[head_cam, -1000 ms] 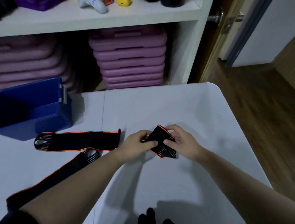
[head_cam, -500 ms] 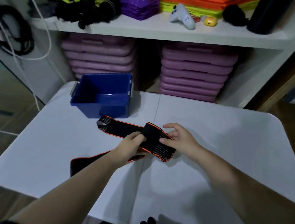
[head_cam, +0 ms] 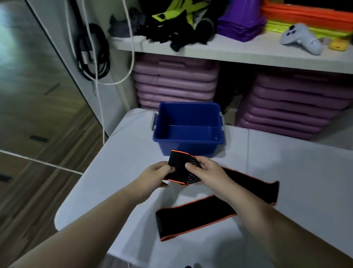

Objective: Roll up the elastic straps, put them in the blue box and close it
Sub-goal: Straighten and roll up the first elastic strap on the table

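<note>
Black elastic with orange edging, partly rolled into a flat bundle (head_cam: 178,169), sits pinched between both hands just below the centre of the frame. The left hand (head_cam: 154,177) clamps the roll's left edge between thumb and fingers, and the right hand (head_cam: 207,174) presses its thumb on the roll's face with the fingers wrapped behind. Directly above the roll in the frame stands the open blue plastic box (head_cam: 189,128), with nothing visible inside, resting on the white table (head_cam: 295,175). A second black strap with orange trim (head_cam: 250,182) lies flat on the table to the right, partly hidden under the right forearm. A third strap of the same kind (head_cam: 192,220) lies flat lower in the frame, between the two forearms. Stacked purple plastic steps (head_cam: 175,85) fill the shelf space behind the box.
</note>
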